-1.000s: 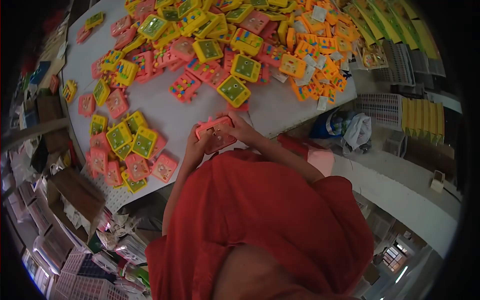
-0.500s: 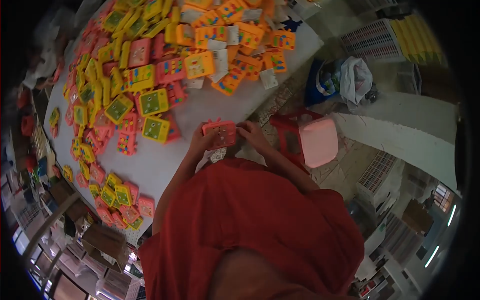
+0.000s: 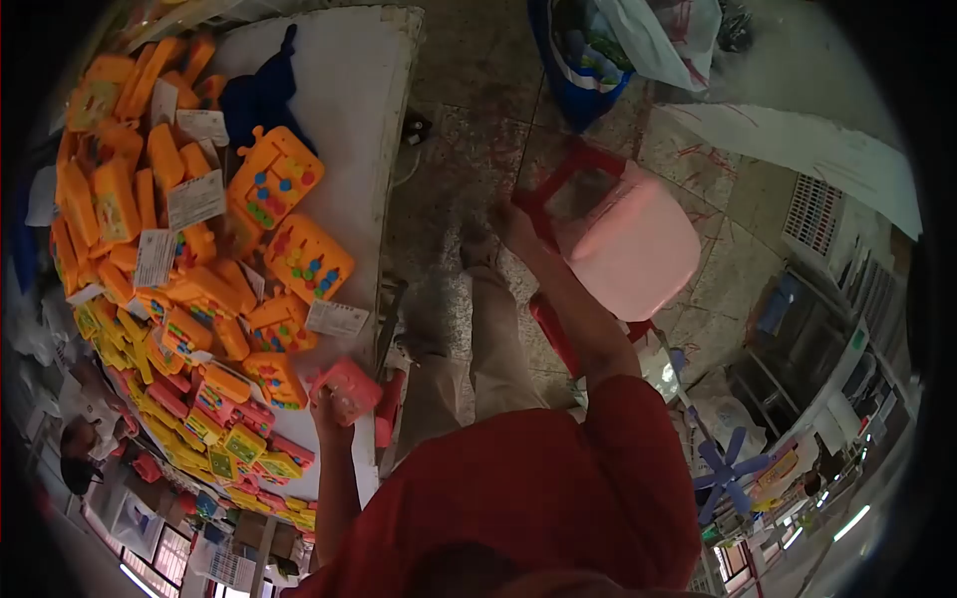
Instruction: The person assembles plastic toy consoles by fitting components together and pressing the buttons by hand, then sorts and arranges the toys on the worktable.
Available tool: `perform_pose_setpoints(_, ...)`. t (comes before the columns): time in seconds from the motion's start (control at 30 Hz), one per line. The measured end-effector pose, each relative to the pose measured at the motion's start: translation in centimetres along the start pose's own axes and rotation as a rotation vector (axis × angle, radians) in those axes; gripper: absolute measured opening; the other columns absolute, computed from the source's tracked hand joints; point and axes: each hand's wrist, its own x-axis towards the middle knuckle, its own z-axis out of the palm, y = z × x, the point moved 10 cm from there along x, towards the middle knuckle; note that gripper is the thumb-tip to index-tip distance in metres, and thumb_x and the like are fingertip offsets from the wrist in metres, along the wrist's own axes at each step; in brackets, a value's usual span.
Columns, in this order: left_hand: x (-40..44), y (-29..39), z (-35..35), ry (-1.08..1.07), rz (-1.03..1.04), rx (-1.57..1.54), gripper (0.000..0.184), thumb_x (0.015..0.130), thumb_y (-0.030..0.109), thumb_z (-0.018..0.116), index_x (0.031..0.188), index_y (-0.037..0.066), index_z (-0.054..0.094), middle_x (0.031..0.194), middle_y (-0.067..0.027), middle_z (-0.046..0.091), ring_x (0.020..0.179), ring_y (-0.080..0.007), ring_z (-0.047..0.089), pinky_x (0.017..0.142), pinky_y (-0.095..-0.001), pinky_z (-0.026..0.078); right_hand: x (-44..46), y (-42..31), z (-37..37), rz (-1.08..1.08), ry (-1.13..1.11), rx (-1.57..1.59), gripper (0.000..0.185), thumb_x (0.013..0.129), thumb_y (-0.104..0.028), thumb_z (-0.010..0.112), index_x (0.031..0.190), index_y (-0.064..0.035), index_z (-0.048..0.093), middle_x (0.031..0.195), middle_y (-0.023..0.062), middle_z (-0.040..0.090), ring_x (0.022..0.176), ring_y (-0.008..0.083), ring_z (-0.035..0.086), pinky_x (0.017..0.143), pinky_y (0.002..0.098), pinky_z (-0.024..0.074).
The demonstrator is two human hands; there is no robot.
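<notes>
My left hand is closed on a pink plastic toy at the edge of the white table. Close beside that toy lie orange plastic toys with coloured beads, some with white printed cards. My right hand is down beside the red frame of a chair with a pink panel. Its fingers are dim and blurred, so I cannot tell whether they grip the frame.
Yellow toys and pink ones are heaped farther along the table, near a dark blue cloth. Blue and white bags rest on the tiled floor. Another person is at the far left.
My view has swung right toward the chair. My hands have parted: the left keeps the pink toy over the table edge, and the right has moved away from it to the chair's red frame.
</notes>
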Motion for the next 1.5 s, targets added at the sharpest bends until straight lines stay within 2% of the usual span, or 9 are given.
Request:
perform_pose_setpoints(0.33,-1.9,-1.6,-5.1,0.107,-0.087,-0.031,0.058,0.081,0.045,0.065,0.123,0.012,0.044,0.112,-0.0050,0.056,0.098,-0.0220,0.059,0.081,-0.0400,0.052,16.5,-2.7,13.0,-0.094,-0.196,-0.141,0.023,0.085,-0.023,0.055,0.094,-0.0024,0.059,0.093,0.0226,0.060,0.079,0.0344,0.063,0.064,0.0483,0.0495)
perform_pose_setpoints(0.83,-2.5,-0.7,-3.3,0.257,0.017,-0.001,0.057,0.081,0.043,0.066,0.120,0.007,0.045,0.103,-0.0068,0.061,0.089,-0.0203,0.063,0.074,-0.0355,0.054,22.9,-1.6,9.3,0.207,0.341,0.055,0.026,0.075,-0.026,0.068,0.087,-0.0035,0.062,0.088,0.0180,0.061,0.083,0.0365,0.060,0.068,0.0465,0.0478)
perform_pose_setpoints(0.9,-2.2,-0.5,-3.2,0.293,0.032,0.013,0.059,0.079,0.044,0.068,0.119,0.007,0.046,0.101,-0.0068,0.061,0.088,-0.0202,0.063,0.073,-0.0350,0.054,21.4,-0.7,10.3,0.940,-0.352,0.046,0.026,0.075,-0.027,0.068,0.087,-0.0041,0.062,0.086,0.0181,0.062,0.082,0.0359,0.061,0.068,0.0456,0.0481)
perform_pose_setpoints(1.0,-1.8,-1.5,-3.3,0.199,-0.025,-0.005,0.056,0.080,0.039,0.070,0.118,0.005,0.047,0.105,-0.0067,0.058,0.093,-0.0192,0.060,0.079,-0.0349,0.052,19.1,3.0,10.1,0.137,0.381,0.443,0.027,0.079,-0.028,0.066,0.088,-0.0026,0.061,0.087,0.0189,0.063,0.082,0.0327,0.063,0.068,0.0423,0.0488)
perform_pose_setpoints(1.07,-1.2,-1.2,-2.8,0.165,0.032,-0.033,0.053,0.080,0.032,0.071,0.117,0.003,0.046,0.108,-0.0067,0.056,0.098,-0.0186,0.058,0.083,-0.0346,0.050,15.0,-2.7,4.4,0.021,0.265,0.059,0.023,0.084,-0.024,0.062,0.092,-0.0020,0.060,0.086,0.0144,0.064,0.080,0.0254,0.064,0.066,0.0353,0.0492)
perform_pose_setpoints(1.2,-0.5,-0.7,-1.0,0.179,0.062,-0.059,0.047,0.080,0.022,0.069,0.116,0.002,0.045,0.113,-0.0085,0.056,0.098,-0.0166,0.057,0.087,-0.0329,0.048,4.3,-4.5,-3.5,0.216,0.165,1.054,0.018,0.090,-0.010,0.055,0.107,-0.0051,0.055,0.094,0.0048,0.062,0.077,0.0150,0.059,0.064,0.0265,0.0485)
perform_pose_setpoints(1.27,-0.5,-0.3,-0.2,0.119,0.088,-0.053,0.043,0.082,0.019,0.067,0.115,0.001,0.045,0.111,-0.0084,0.057,0.098,-0.0162,0.058,0.086,-0.0328,0.048,-2.8,-12.5,-9.9,-0.488,0.233,0.001,0.022,0.091,-0.010,0.054,0.113,-0.0058,0.052,0.096,0.0045,0.059,0.078,0.0144,0.056,0.068,0.0280,0.0495)
perform_pose_setpoints(1.33,0.1,0.4,1.0,0.047,0.116,-0.082,0.040,0.083,0.016,0.064,0.115,0.001,0.045,0.109,-0.0079,0.058,0.096,-0.0154,0.058,0.083,-0.0315,0.050,-5.6,-8.0,-8.2,0.120,-0.245,1.413,0.032,0.090,-0.009,0.056,0.122,-0.0065,0.049,0.092,0.0038,0.057,0.079,0.0142,0.055,0.073,0.0286,0.0491)
perform_pose_setpoints(1.5,-5.7,2.3,-0.5,-0.048,0.175,-0.198,0.044,0.081,0.010,0.067,0.118,0.001,0.046,0.105,-0.0067,0.059,0.093,-0.0142,0.060,0.079,-0.0295,0.051,-16.6,-22.0,-3.6,-0.054,-0.445,1.170,0.043,0.088,-0.010,0.059,0.129,-0.0072,0.046,0.089,0.0045,0.056,0.079,0.0178,0.056,0.077,0.0314,0.0484)
